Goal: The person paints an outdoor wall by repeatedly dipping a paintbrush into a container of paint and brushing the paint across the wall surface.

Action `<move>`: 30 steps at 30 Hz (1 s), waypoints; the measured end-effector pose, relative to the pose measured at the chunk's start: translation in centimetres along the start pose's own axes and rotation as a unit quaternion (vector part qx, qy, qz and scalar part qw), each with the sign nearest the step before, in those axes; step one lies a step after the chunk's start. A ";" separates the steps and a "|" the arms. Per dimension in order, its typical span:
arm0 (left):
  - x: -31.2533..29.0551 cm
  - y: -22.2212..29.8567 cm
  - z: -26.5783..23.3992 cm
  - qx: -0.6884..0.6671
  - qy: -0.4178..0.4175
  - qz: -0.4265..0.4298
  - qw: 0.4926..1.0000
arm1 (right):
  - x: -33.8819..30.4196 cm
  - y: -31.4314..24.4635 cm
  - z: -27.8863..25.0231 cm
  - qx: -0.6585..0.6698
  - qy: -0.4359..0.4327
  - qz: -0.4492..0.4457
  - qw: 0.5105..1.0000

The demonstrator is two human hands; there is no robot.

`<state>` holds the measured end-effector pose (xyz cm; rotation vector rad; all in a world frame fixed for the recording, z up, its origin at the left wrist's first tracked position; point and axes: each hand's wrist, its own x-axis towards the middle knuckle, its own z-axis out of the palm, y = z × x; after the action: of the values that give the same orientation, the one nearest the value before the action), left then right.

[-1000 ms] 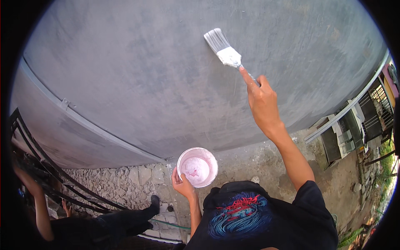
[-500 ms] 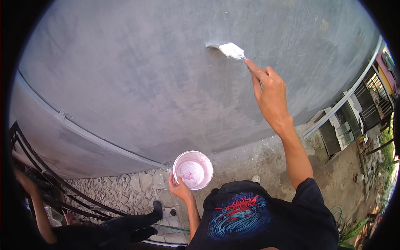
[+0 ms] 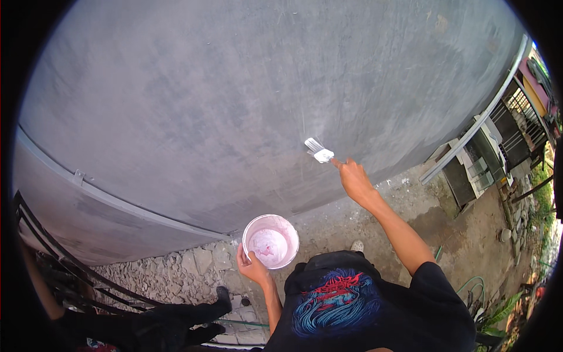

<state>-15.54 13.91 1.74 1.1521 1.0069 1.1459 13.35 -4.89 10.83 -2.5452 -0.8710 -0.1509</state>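
Observation:
My right hand is closed round the handle of a paintbrush, which is coated in white. Its bristles meet the grey wall, pointing up and to the left, and a faint pale streak shows above them. Lower down, my left hand grips the rim of a round whitish-pink bucket, thumb over the edge. Inside the bucket, pale residue and a small reddish-pink patch show at the bottom.
Another person's dark-clothed legs are at lower left, beside black metal railings. Broken stones lie along the wall's foot. On the right are a pale metal rail, a grey cabinet-like object and a green hose.
My right hand and the paintbrush have come down the wall, nearer to me. The left hand still holds the bucket in nearly the same place. The other person's arm at lower left has shifted.

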 end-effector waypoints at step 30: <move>-0.9 0.7 3.6 0.024 -0.023 0.023 0.999 | 4.6 -1.3 -13.3 0.066 0.216 -0.029 0.974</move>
<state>-12.21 12.52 2.95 1.2415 0.9813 1.1319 16.71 -7.29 24.35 -2.2384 -0.7515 -0.6164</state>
